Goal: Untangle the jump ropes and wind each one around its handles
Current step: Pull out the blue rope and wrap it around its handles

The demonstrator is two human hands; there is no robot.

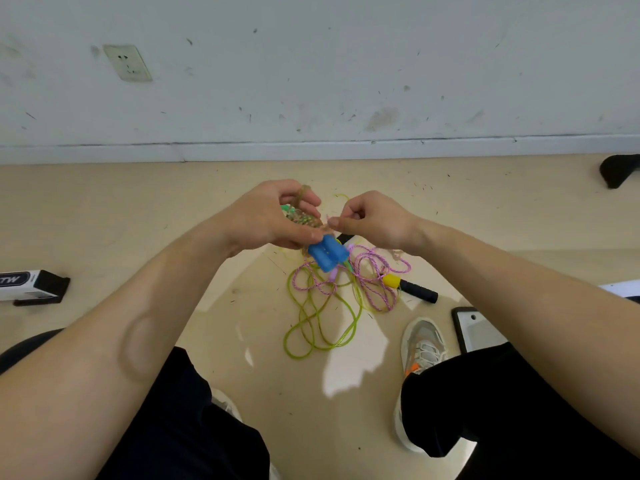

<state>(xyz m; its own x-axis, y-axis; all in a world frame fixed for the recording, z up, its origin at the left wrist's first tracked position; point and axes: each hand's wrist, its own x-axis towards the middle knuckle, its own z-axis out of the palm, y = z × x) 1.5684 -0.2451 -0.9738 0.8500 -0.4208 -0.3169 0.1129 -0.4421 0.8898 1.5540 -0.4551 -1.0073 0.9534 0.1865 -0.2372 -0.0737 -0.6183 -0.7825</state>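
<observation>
**Both hands on the blue-handled rope**

A box on the floor at the left reads "TW". The left hand, raised mid-scene, curls its fingers round a brownish wound rope, and its paired blue handles jut out below. Just right of it, the right hand pinches a strand between thumb and forefinger. On the floor beneath lie a tangled pink rope, a green rope and a black handle, with a phone and a shoe near right

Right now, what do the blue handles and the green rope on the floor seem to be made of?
The blue handles look like matte foam or soft plastic: dull surface, rounded edges. The green rope is probably glossy PVC tubing: translucent, thin, smooth.
</observation>
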